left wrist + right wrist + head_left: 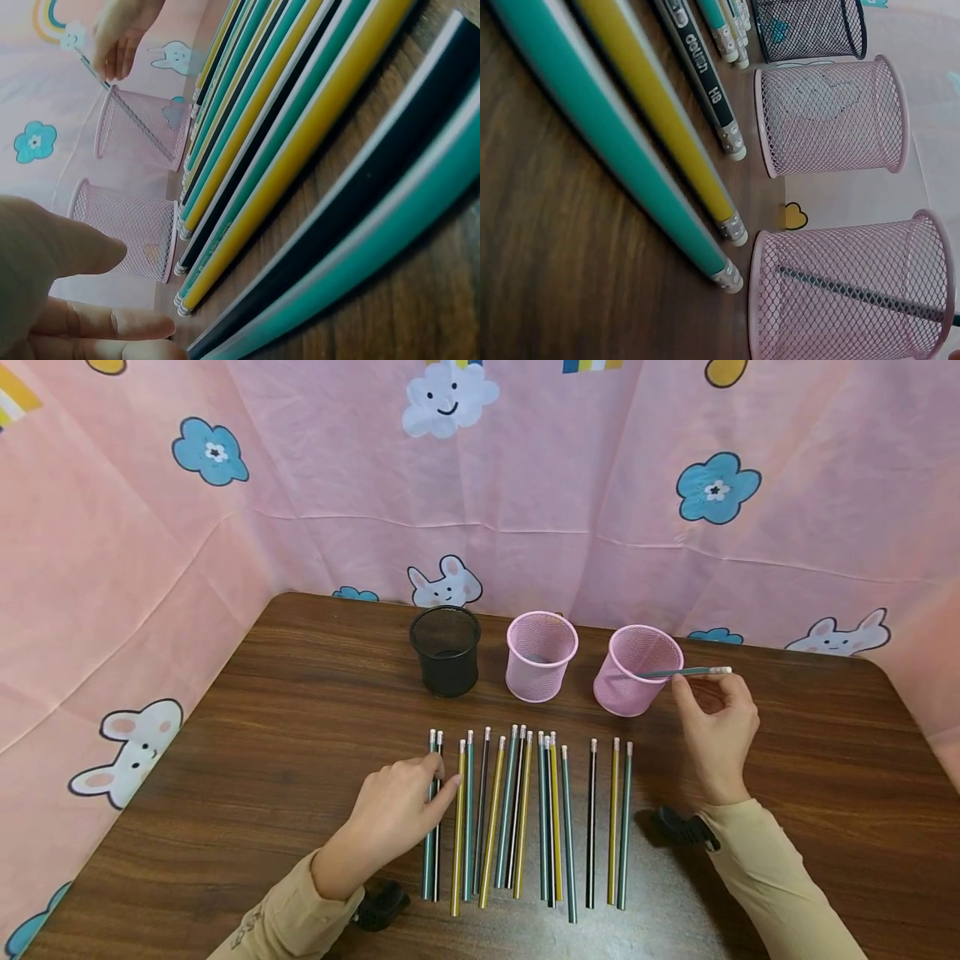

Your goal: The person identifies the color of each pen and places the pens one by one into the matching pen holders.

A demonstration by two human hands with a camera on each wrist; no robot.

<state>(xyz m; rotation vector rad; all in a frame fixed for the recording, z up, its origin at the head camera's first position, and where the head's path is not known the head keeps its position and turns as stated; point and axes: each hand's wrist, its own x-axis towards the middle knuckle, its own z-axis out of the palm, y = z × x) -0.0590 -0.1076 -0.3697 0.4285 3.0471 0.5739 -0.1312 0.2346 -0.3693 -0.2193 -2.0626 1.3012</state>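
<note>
In the head view my right hand (722,735) is at the right pink mesh cup (630,689), thumb and fingers apart beside a green pencil (693,672). This pencil slants into the cup over its rim, white eraser end outward; its lower part shows through the mesh in the right wrist view. My left hand (397,806) hovers over or touches the leftmost green pencil (427,860) and black pencil (437,868); contact is unclear. Its thumb and fingers (112,324) are extended and spread apart in the left wrist view.
Several green, black and yellow pencils (522,827) lie side by side, erasers toward the cups. Another pink mesh cup (536,681) stands in the middle, a black mesh cup (448,672) on the left. Behind the brown table (300,693) hangs a pink printed cloth (330,460).
</note>
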